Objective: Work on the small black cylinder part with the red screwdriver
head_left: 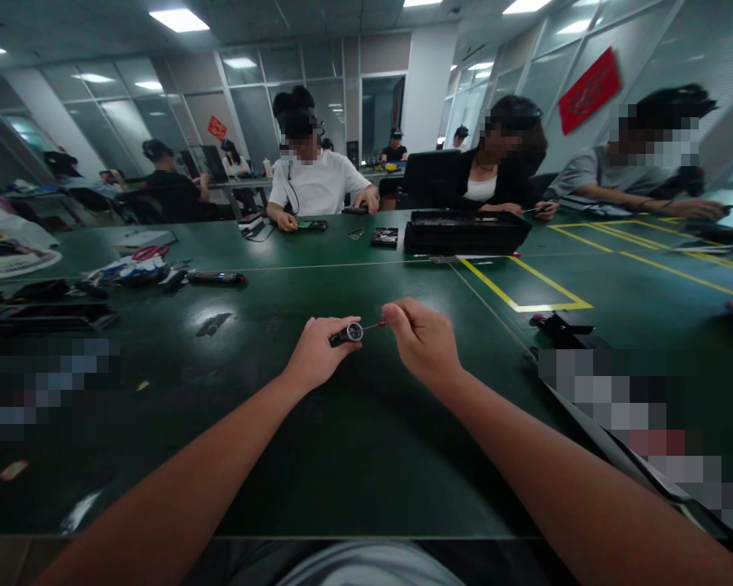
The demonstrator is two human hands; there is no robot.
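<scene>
While L hand (316, 348) grips dark tube (348, 333) mid-frame, R hand (426, 340) pinches thin rod (374, 326) by its rim: prob. poking step, needs steady aim.

The tube (355, 332) is held left of the tool (376, 325); behind, rightward, a box (467, 238) is set on the table (354, 464).
</scene>
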